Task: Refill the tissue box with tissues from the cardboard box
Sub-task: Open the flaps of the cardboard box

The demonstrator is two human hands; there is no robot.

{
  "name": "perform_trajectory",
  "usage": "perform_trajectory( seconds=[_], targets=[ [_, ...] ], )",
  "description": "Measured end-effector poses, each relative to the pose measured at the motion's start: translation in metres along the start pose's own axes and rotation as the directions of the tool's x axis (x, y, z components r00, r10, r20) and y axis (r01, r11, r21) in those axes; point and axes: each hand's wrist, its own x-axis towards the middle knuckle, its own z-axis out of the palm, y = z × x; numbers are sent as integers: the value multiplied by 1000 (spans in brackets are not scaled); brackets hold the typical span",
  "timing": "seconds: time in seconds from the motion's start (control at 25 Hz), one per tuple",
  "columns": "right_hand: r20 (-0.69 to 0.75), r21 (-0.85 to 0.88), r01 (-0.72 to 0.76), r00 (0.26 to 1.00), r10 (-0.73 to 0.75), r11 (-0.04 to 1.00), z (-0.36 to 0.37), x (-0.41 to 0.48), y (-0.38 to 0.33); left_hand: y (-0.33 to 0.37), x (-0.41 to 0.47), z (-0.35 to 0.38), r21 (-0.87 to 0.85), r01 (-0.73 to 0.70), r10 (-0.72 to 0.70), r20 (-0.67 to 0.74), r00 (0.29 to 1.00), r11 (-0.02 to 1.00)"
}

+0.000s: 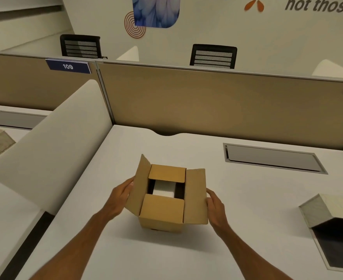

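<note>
Tissues [163, 190] are showing white through the gap in the carton [162, 201] at frame centre on the counter [247, 199]. Your left hand [120, 196] and right hand [215, 207] are pressing the side flaps outward, fingers loosely curled, clearing access. Lower right, the tissue box [316, 211] is lying open, ready for filling.

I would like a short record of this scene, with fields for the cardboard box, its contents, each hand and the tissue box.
cardboard box: on the white desk, side flaps open, two inner flaps partly folded in
contents: white tissues seen through the gap
left hand: on the left flap
right hand: on the right flap
tissue box: at right on the desk, open, dark inside
</note>
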Motion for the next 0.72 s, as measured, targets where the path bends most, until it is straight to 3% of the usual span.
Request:
perform_trajectory(
  seconds=[0.28, 0.4, 0.48, 0.6, 0.68, 0.72],
  targets=[
    [204, -385, 157, 976, -83, 910, 7, 2, 15, -39, -1, -11, 397, 134, -156, 24, 987, 908],
    [194, -562, 129, 981, -22, 817, 13, 6, 16, -34, -5, 11, 373, 92, -69, -74, 995, 923],
    [119, -614, 129, 990, -70, 779, 12, 12, 3, -24, 4, 19, 410, 131, -69, -163, 984, 902],
    [38, -612, 228, 965, -260, 757, 15, 26, -28, -5, 23, 32, 722, 14, 118, -132, 984, 692],
    [3, -558, 235, 959, -282, 796, 23, 34, -49, 11, 29, 43, 766, -57, 185, -82, 979, 640],
    [37, -584, 273, 950, -311, 765, 30, 39, -56, 17, 30, 48, 770, -60, 174, -66, 983, 635]
  ],
)
